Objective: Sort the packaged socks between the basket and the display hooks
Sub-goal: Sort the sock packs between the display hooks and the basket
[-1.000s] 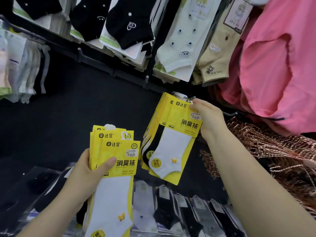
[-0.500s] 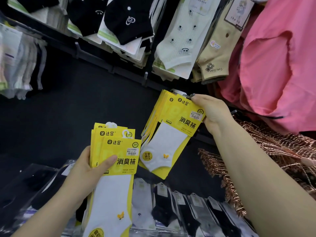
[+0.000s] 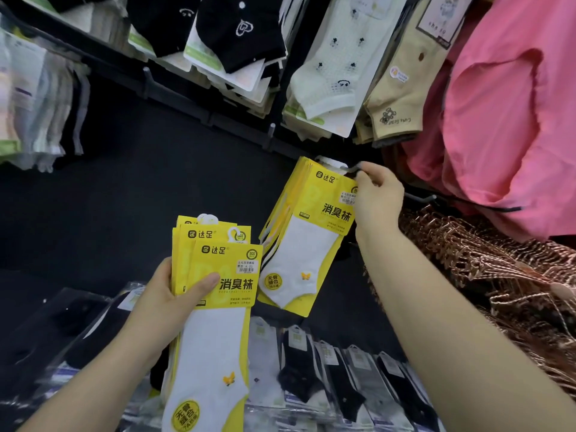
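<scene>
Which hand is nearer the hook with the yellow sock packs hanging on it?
Right. The right hand is at the tip of the hook, pinching the top corner of the hanging packs; the left hand is lower left, holding a stack of packs.

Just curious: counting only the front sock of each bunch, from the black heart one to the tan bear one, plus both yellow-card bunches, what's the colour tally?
Black: 1, the heart sock.
Pale: 1, the flowered sock.
Tan: 1, the bear sock.
White: 2, held bunch in left hand, hooked bunch at right hand.
Total: 5.
</scene>
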